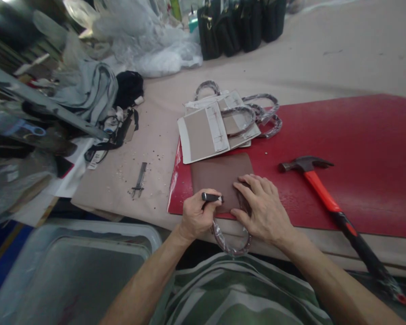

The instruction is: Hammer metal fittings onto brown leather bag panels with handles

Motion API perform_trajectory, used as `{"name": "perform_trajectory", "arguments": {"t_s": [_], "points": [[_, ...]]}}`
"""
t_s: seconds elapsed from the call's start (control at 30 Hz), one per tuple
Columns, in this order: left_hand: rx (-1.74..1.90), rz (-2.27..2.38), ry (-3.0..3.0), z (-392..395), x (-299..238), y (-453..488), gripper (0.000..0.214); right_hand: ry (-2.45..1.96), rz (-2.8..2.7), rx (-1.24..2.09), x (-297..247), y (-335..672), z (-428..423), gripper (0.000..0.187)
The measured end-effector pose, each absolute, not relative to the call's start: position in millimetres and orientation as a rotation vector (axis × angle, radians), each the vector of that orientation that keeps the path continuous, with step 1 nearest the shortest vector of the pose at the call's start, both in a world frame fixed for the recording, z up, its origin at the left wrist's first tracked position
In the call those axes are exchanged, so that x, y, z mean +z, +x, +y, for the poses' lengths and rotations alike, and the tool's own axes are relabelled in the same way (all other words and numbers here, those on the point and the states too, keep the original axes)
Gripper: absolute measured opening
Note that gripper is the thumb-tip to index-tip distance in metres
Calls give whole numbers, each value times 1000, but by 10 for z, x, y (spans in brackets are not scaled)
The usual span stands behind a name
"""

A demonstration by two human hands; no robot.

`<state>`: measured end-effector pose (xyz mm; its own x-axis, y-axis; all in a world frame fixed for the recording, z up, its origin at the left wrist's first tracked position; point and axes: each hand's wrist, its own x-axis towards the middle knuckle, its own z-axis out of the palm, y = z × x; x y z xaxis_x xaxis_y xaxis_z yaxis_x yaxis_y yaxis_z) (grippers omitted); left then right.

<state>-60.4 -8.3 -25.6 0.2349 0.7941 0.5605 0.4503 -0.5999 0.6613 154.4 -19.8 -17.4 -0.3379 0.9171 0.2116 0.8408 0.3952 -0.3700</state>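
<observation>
Green-and-white striped clothing (246,293) is nearest; beyond, a plastic-wrapped brown loop handle (235,251) seems a bendable hold. Left fingers (211,209) grip a black cylindrical tool (209,197); spread right fingers (244,190) touch the flat brown leather-like panel (219,174) beneath, probably light, semi-stiff.

Black tool (210,197) in left grip (196,214)

Spreads out as a beige-covered worktable (352,58); carries a red mat (368,158) along the near edge, a slim two-pronged metal tool (141,177) and scattered pale specks (119,172) to its left, black handbags (250,27) and crumpled clear plastic (165,56) farther back
</observation>
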Motion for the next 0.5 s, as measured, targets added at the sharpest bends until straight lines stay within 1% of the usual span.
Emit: {"name": "perform_trajectory", "arguments": {"t_s": [0.1,0.17,0.27,0.33,0.5], "points": [[1341,1010,2284,-106,-271,-613,9,-1524,-2273,266,-174,1533,-198,57],[1336,1055,2244,-122,-294,-617,8,-1532,-2275,260,-170,1528,-197,57],[1325,1290,1868,-122,-315,-610,9,-1538,-2282,262,-164,1522,-196,58],[1310,1308,1701,-102,-303,-597,12,-1541,-2283,266,-163,1522,-195,59],[1269,1228,1847,-51,-207,-544,8,-1533,-2280,266,-174,1531,-195,60]]}}
